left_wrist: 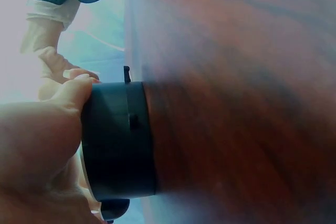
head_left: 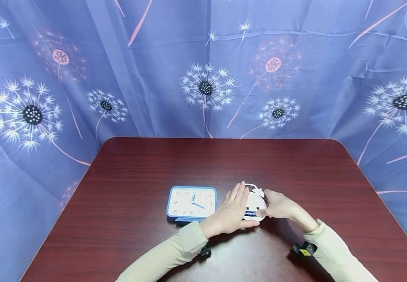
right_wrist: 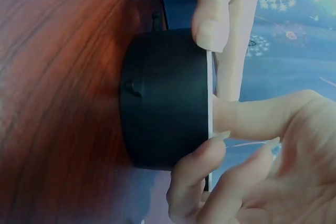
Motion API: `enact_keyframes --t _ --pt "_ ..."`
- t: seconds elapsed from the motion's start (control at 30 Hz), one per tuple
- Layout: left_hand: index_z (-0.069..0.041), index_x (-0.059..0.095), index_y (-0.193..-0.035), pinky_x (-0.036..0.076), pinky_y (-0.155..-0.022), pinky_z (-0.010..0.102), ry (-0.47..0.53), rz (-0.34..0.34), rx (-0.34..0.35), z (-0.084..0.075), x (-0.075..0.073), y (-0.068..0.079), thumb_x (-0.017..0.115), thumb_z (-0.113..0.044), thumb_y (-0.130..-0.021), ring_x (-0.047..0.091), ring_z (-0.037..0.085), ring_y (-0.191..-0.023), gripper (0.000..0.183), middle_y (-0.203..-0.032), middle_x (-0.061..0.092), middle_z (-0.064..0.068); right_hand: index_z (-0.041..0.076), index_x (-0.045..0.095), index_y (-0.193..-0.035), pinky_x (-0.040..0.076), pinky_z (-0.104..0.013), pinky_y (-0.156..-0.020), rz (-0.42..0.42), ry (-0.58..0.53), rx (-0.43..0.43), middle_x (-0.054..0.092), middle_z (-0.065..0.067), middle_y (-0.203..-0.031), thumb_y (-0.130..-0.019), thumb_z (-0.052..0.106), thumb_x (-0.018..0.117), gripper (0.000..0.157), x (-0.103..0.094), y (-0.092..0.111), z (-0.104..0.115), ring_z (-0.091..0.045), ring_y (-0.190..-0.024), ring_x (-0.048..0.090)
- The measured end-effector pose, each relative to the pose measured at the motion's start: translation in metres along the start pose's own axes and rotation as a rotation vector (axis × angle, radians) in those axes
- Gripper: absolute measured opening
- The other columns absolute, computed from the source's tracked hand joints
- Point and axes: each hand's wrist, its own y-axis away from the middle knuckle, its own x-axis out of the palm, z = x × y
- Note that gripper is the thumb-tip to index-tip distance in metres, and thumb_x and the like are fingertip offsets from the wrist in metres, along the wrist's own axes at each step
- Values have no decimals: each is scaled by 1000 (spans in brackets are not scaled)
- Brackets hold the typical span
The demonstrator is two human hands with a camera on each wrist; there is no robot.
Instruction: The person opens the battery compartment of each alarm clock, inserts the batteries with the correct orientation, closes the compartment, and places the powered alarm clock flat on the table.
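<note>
A round alarm clock (head_left: 254, 201) with a white face, two dark dots, a dark blue band and a white handle loop lies face up on the table. Its dark side wall (right_wrist: 165, 98) and small feet show in the wrist views. My left hand (head_left: 231, 209) lies across the left part of the face, fingers straight, thumb at the near rim. From the right, my right hand (head_left: 279, 205) grips the rim, thumb over the face and fingers curled at the edge. Part of the face is hidden under the left hand.
Just left of the hands, a rectangular blue-framed clock (head_left: 191, 201) with a white dial lies face up. Both rest on a dark red wooden table (head_left: 136, 168). Blue curtains (head_left: 161, 70) with dandelion prints hang behind the table and at its sides.
</note>
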Motion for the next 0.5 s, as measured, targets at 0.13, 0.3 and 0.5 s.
enact_keyframes --t 0.13,0.3,0.5 --pt "3 13 -153 25 -119 44 15 3 6 0 0 1 47 -62 -93 9 33 -150 95 -161 7 23 -5 51 -101 42 -28 -56 6 19 7 57 -5 -63 -74 17 78 44 1 -2 -1 -16 -56 56" --pt "4 13 -153 25 -119 45 32 4 9 0 0 0 47 -61 -93 7 33 -150 95 -161 6 23 -5 52 -101 43 -27 -58 7 48 15 57 -5 -58 -73 17 79 45 1 -3 0 -16 -53 57" --pt "4 13 -153 25 -118 46 34 7 9 -1 0 -1 47 -61 -93 7 33 -150 94 -161 6 23 -8 53 -103 44 -27 -56 -1 120 7 58 -5 -55 -73 20 81 49 -3 -4 4 -17 -51 59"
